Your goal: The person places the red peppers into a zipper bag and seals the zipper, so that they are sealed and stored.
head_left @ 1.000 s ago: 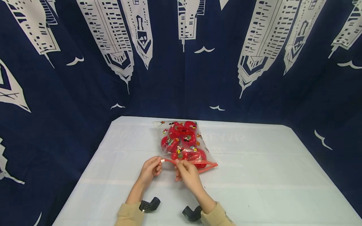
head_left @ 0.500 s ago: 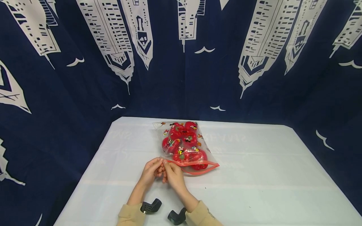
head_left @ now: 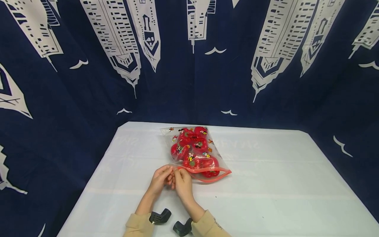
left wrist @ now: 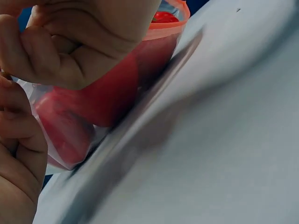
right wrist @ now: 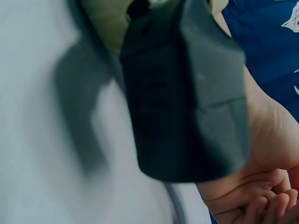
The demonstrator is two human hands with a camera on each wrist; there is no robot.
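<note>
A clear zip bag (head_left: 174, 141) with cartoon prints and an orange-red zip rim lies on the table, holding several red bell peppers (head_left: 199, 144). My left hand (head_left: 160, 180) pinches the left end of the rim with thumb and curled fingers. Right beside it, my right hand (head_left: 183, 186) pinches the same corner. The rim gapes toward its right end. In the left wrist view, the right hand (left wrist: 93, 37) crosses in front of the bag and the left hand (left wrist: 18, 158) is at the lower left. Fingers hide the pinched corner.
Both wrists carry dark camera mounts (head_left: 161, 216) near the front of the white table (head_left: 266, 171). One mount (right wrist: 187, 102) fills much of the right wrist view. A navy curtain (head_left: 177, 95) with white building prints hangs behind.
My right hand has slid left along the rim to meet the left hand at the bag's left corner. A white piece seen there earlier is now hidden. The rim's right part gapes wider.
</note>
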